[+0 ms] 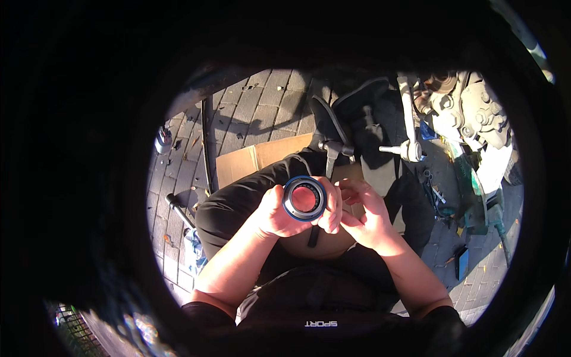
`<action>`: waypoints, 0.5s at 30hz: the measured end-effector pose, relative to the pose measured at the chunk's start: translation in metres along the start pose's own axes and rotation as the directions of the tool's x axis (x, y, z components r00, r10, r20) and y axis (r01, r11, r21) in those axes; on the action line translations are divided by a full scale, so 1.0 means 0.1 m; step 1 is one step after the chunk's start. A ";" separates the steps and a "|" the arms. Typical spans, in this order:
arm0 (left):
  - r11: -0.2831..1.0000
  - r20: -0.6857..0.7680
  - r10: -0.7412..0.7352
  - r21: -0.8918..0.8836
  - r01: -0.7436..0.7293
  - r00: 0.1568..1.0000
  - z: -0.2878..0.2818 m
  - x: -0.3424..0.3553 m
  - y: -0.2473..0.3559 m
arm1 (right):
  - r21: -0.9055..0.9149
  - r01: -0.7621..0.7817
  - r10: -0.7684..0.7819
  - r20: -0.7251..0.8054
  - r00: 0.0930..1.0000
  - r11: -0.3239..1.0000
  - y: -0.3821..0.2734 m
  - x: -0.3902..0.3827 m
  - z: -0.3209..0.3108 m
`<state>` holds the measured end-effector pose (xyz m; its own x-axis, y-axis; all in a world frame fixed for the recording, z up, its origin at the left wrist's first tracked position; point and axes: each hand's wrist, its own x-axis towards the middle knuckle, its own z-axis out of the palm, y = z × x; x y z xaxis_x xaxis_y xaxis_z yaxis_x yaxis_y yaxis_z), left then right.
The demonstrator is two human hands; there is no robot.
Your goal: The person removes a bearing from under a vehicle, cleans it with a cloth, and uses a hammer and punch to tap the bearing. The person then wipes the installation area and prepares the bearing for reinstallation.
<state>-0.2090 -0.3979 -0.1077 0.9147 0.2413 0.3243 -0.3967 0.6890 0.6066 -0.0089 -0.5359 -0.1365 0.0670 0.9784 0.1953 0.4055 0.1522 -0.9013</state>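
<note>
The left hand has the ring up in front of the person, above the lap. Its fingers wrap around the side, with the thumb on the near left, so the grip looks snug. The ring is round and gray, with a blue edge. Its middle looks pink, maybe because the palm shows through the hole.

The right hand is just beside it. Its fingers are half bent, with a gap between them and the thumb, and nothing shows in them. The pictures do not tell if they touch the left fingers.

The ring looks like metal, so it is likely hard, stiff and a bit heavy. It may be slippery if there is grease on it. The best place to hold it is probably the outside edge. A hammer lies between the legs, near cardboard.
</note>
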 end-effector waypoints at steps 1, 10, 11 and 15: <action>1.000 0.017 -0.016 -0.005 0.016 1.000 -0.02 0.01 -0.02 | 0.120 0.082 -0.070 -0.108 0.992 0.989 -0.14 0.05 -0.06; 0.987 -0.124 -0.149 -0.075 0.141 0.981 -0.04 -0.17 -0.15 | -0.032 0.340 -0.338 0.053 0.940 0.940 -0.94 0.43 -0.06; 0.986 -0.172 -0.154 -0.086 0.141 0.973 -0.04 -0.22 -0.17 | -0.040 0.358 -0.357 0.037 0.934 0.933 -0.94 0.45 -0.04; 0.977 -0.081 -0.119 -0.190 0.102 0.990 -0.10 -0.23 -0.21 | -0.024 0.363 -0.363 -0.015 0.932 0.932 -0.93 0.44 0.00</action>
<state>-0.2205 -0.4111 -0.1352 0.9586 0.2123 0.1898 -0.2797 0.8271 0.4876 -0.0437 -0.5069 -0.0445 -0.0710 0.8542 0.5152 0.4242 0.4933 -0.7594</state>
